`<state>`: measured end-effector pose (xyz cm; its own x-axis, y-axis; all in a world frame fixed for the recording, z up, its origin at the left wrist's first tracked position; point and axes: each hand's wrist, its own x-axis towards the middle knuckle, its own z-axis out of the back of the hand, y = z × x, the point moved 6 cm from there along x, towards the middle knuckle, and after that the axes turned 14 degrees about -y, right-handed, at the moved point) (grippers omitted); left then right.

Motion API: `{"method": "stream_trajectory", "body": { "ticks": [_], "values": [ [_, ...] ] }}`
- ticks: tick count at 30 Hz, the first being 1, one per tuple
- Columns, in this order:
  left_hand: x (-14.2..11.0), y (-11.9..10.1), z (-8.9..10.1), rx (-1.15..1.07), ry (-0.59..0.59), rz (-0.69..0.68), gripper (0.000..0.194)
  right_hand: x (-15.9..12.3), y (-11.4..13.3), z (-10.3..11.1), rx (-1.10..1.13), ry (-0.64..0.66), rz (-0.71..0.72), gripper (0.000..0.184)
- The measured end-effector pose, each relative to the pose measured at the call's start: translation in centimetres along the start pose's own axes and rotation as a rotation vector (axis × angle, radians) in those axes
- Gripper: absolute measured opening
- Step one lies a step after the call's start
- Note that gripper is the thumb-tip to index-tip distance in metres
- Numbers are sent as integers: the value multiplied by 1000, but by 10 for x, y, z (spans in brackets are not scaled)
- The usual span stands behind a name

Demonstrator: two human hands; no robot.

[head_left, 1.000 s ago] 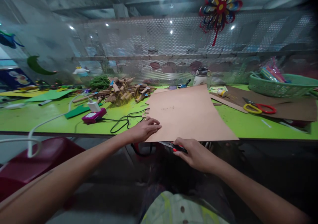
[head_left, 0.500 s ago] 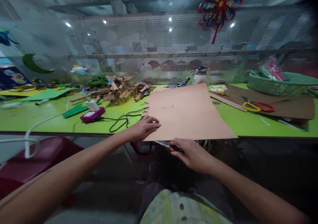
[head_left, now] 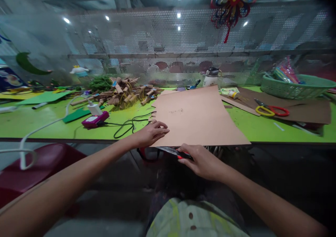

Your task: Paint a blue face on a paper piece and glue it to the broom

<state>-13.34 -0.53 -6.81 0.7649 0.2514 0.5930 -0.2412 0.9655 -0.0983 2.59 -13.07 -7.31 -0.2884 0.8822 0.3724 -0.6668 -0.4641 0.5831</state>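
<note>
A large sheet of light brown paper point(head_left: 198, 116) lies on the green table, its near edge at the table's front edge. Several narrow strips are cut along its left side. My left hand point(head_left: 151, 133) rests palm down on the sheet's near left corner, fingers stretched out over the paper. Just below the near edge, my right hand point(head_left: 201, 160) is closed around scissors point(head_left: 169, 150) with black and red handles. Their blades point left, under or along the paper's edge; whether they touch it is hidden.
Yellow and red-handled scissors point(head_left: 273, 111) lie on brown card point(head_left: 301, 107) at right, before a green basket point(head_left: 294, 90). Rolled brown paper pieces point(head_left: 126, 95) are heaped behind left. A purple power block point(head_left: 96, 120) with cables sits left; a bottle point(head_left: 211, 77) stands behind.
The view has shifted slightly, so the table sits a little higher. Both hands keep nearly the same places, and the scissors have moved slightly left along the paper's near edge.
</note>
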Motion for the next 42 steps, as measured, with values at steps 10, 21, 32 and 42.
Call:
{"method": "stream_trajectory", "body": {
  "ticks": [10, 21, 32, 42],
  "values": [
    [-1, 3, 0, -29, 20, 21, 32, 5, 1, -9, 12, -7, -15, 18],
    [1, 10, 2, -125, 96, 71, 31, 9, -1, -11, 38, -7, -7, 18],
    [2, 11, 3, -158, 105, 102, 31, -13, 9, -12, 345, 80, -10, 25],
    [8, 1, 14, -10, 32, 126, 36, -45, -121, 146, 37, -564, -365, 46]
  ]
}}
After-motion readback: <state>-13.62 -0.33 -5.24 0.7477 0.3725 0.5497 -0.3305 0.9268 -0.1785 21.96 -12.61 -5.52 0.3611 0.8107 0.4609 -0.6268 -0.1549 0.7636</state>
